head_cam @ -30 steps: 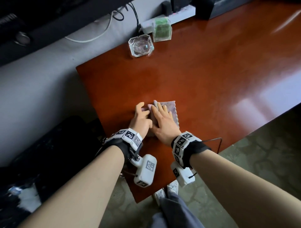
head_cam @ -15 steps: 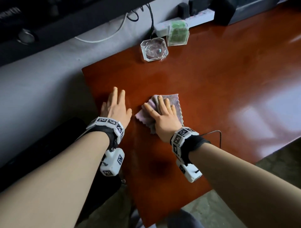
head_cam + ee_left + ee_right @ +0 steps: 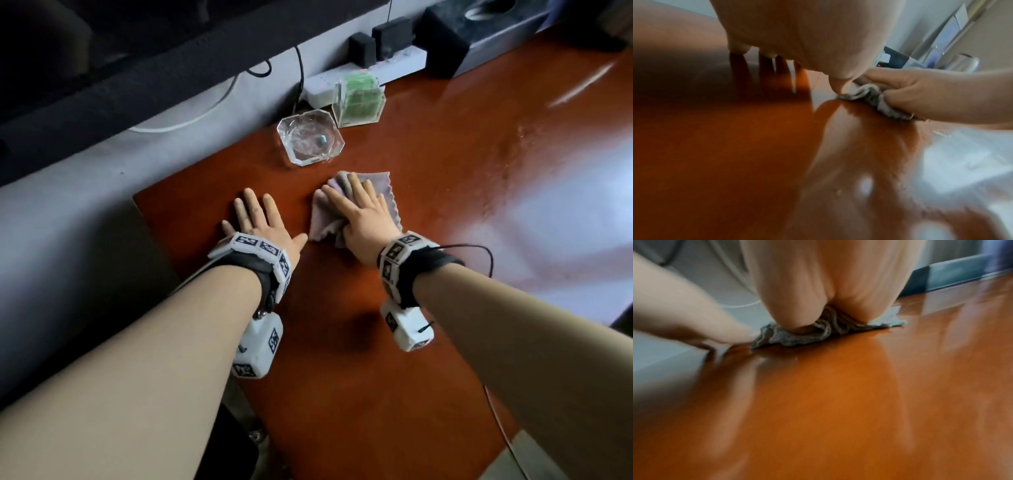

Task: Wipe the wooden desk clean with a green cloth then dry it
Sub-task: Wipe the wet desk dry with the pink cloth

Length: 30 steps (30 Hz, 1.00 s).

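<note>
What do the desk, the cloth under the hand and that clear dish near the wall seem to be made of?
Desk: looks like reddish-brown wood with a glossy varnish; it mirrors the window light. Whether solid or veneer, I cannot tell.
Cloth: soft greyish-purple fabric, probably microfibre; it bunches in folds and has a wavy edge.
Dish: clear and thick-walled with faceted corners, likely glass or crystal, possibly acrylic.

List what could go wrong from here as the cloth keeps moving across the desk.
1. The glass dish stands just beyond the cloth under the right hand; a forward stroke could knock it.
2. The power strip lies at the desk's back edge; moisture pushed there may reach it.
3. Droplets remain on the desk to the right, so streaks may be left.
</note>
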### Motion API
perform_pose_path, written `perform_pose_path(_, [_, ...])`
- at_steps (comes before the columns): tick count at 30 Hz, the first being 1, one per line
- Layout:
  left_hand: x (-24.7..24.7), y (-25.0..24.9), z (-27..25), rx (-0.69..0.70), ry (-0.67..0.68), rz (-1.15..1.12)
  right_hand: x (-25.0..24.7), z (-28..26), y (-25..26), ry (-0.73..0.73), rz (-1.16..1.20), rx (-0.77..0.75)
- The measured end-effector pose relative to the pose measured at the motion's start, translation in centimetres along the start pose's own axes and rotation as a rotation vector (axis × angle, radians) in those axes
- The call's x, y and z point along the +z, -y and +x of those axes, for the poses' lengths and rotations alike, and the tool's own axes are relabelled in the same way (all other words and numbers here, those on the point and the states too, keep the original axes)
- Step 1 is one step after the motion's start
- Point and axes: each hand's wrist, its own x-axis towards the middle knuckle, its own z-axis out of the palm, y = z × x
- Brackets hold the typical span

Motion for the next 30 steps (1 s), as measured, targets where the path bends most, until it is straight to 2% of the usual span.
perform_pose_path(4, [0.4, 1.3, 0.0, 0.067, 0.015, 0.113, -2.2, 2.4, -5.6, -0.076, 0.004, 0.212])
perform_pose_path(7, [0.6, 1.1, 0.4, 0.047, 0.025, 0.141, -2.7, 2.5, -6.0, -0.113, -0.027, 0.298])
perform_pose_path(10, [0.5, 0.4, 0.6, 0.009, 0.052, 0.163, -1.6, 1.8, -3.0, -0.16, -0.034, 0.19])
perform_pose_path(14, [-0.4, -1.8, 1.5, -0.081, 0.069, 0.178, 0.4, 0.0, 2.4, -0.037, 0.067, 0.055])
perform_pose_path(17, [-1.8, -3.1, 2.9, -0.141, 0.138, 0.168, 0.6, -0.7, 3.8, 0.029, 0.145, 0.021])
perform_pose_path(20, [-1.9, -3.3, 3.6, 0.007, 0.13, 0.222, 0.2, -0.6, 2.3, 0.04, 0.137, 0.016])
perform_pose_path(23, [-2.8, -5.1, 2.0, 0.118, 0.124, 0.192, -0.3, -0.5, -0.3, -0.021, 0.041, 0.054])
perform_pose_path(26, [-3.1, -8.6, 1.1, 0.377, 0.171, 0.206, -1.5, -0.2, -4.6, -0.072, 0.01, 0.165])
perform_pose_path(30, [-2.8, -12.6, 2.9, 0.551, 0.191, 0.253, -4.0, -0.6, -11.9, -0.108, 0.044, 0.395])
